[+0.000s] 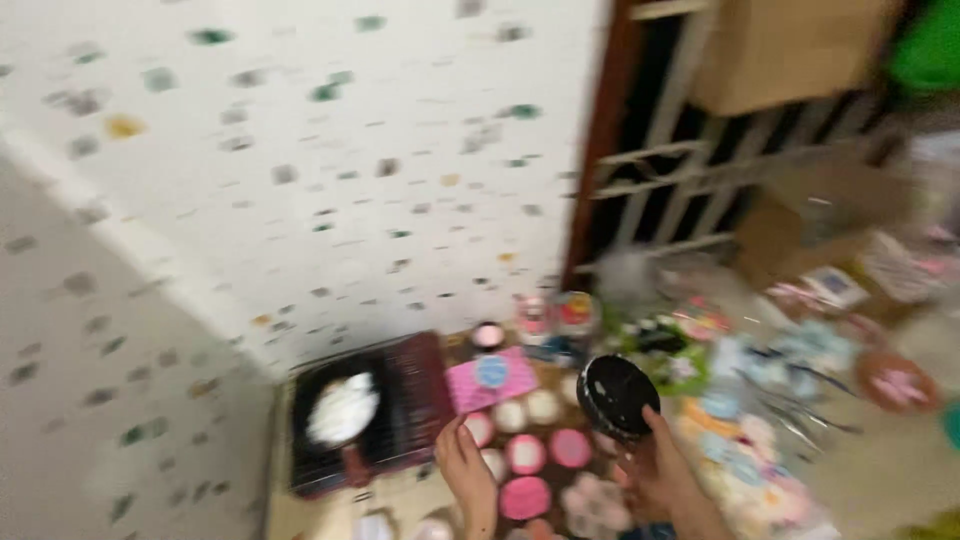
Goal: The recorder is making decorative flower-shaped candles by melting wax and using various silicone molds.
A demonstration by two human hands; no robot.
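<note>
The picture is blurred by motion. My right hand (655,470) holds up a round black lid or dish (617,396) by its lower edge. My left hand (465,470) reaches forward with its fingers near a pink packet (490,378) and several small round pink and white pots (527,453) on the floor. Whether the left hand grips anything cannot be made out.
A dark tray or basket (400,410) with a white lump (343,408) in it sits to the left. Heaps of small colourful items (760,400) spread to the right. A speckled white wall (300,180), a barred frame (680,170) and cardboard boxes (790,50) stand behind.
</note>
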